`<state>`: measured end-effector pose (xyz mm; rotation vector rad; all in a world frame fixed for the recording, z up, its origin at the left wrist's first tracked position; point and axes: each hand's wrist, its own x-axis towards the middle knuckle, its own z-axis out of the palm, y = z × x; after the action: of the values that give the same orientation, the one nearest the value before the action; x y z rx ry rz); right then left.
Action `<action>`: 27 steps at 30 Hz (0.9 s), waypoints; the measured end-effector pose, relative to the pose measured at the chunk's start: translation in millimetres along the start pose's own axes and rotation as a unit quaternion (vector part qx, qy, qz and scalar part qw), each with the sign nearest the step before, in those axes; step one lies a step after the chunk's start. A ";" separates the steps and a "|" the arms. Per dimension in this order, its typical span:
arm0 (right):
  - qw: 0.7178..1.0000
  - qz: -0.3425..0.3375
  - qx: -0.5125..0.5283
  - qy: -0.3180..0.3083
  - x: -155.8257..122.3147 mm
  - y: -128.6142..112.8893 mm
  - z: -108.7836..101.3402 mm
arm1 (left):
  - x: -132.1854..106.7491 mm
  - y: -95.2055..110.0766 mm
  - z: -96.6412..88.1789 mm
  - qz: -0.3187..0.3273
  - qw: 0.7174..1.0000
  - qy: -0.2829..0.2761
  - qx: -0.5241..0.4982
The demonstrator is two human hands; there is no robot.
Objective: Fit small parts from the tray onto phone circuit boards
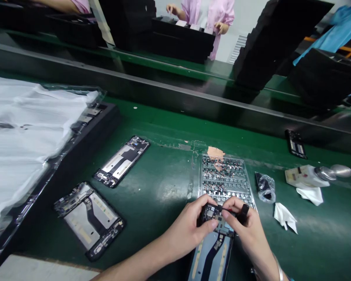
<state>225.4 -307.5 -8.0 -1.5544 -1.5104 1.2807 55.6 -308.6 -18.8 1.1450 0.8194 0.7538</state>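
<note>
Left hand and right hand are clamped together on a small black circuit board above a blue-grey phone frame; steady pinch advised.

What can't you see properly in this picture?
Head view:
Small black circuit board: left hand and right hand cover its edges.
Tiny metal parts in the clear plastic tray: too small.
Black-framed phone housing: hands hide its top, bottom edge cuts it.
Pink-smocked co-worker: cut off by top edge.
</note>
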 end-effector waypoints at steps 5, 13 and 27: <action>1.000 -0.003 0.015 -0.026 -2.7 2.4 4.4 | 1.4 0.0 0.5 0.002 0.999 0.036 0.038; 0.999 -0.008 0.032 -0.028 -5.7 3.8 10.2 | 1.6 -0.8 0.2 0.018 0.994 0.072 0.083; 0.959 0.039 0.263 0.099 -5.8 -1.9 1.3 | -18.6 -1.2 13.1 0.174 0.923 0.063 0.338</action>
<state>224.2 -313.1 -5.4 -1.3453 -0.8920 1.3825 57.7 -330.8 -14.2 1.9136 1.0385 0.8697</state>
